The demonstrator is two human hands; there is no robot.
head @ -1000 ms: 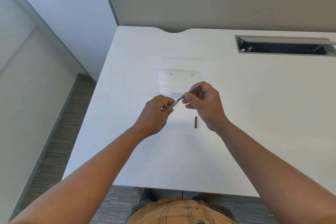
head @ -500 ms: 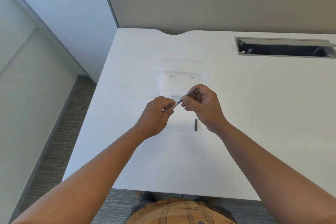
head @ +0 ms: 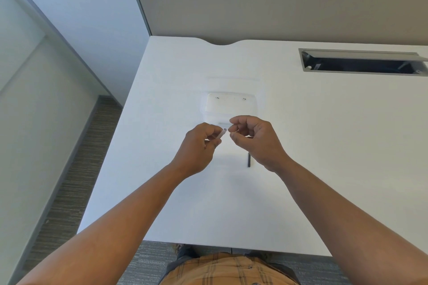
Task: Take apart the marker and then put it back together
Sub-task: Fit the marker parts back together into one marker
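In front of me lies a white surface [head: 324, 146] with a shallow curved notch cut in its far edge. Set into it at the far right is a grey-framed cable slot [head: 361, 62], dark inside, its flap tilted up. Near the middle rests a clear plastic tray [head: 231, 104], hard to make out against the white. Behind the surface stands a beige partition panel [head: 278, 2], and to its left a pale wall [head: 81, 18]. Grey striped carpet [head: 76, 169] covers the floor on my left, and my orange plaid shirt [head: 227, 271] shows at the bottom.
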